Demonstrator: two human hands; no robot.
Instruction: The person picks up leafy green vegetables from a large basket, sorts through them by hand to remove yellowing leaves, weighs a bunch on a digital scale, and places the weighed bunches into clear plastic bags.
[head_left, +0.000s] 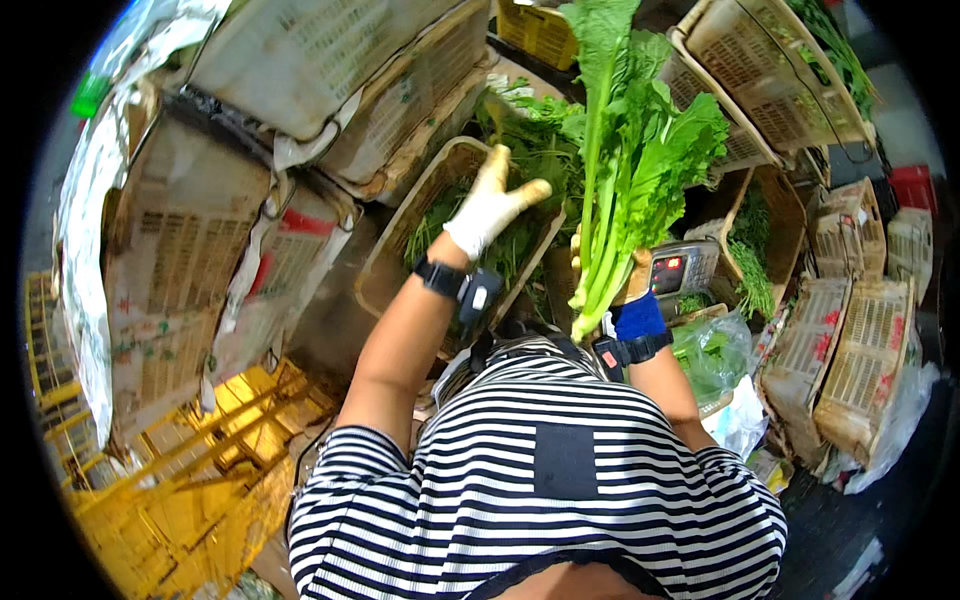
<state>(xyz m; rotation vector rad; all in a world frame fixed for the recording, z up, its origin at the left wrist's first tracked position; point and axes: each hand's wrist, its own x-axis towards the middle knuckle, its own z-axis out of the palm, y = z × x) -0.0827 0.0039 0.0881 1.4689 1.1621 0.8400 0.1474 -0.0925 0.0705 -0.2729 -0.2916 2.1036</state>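
A tall bunch of leafy greens (611, 180) with pale stalks stands up in front of my body, cut ends toward me. My right hand (640, 277), in a stained work glove with a blue cuff, is closed around its lower stalks, which partly cover the fingers. Over a plastic crate (375, 251) my left hand (491, 202) is spread in a white glove with yellowed fingertips, holding nothing. Loose dark greens (514, 240) lie in the crate under it. Beside my right hand a scale's keypad and lit display (679, 268) are partly hidden.
Stacked plastic crates (187, 277) rise on the left, more crates (862, 360) on the right. Behind the scale sits a crate of feathery greens (750, 262). A clear plastic bag of greens (712, 349) lies near my right forearm. Yellow metal framing (217, 450) is at lower left.
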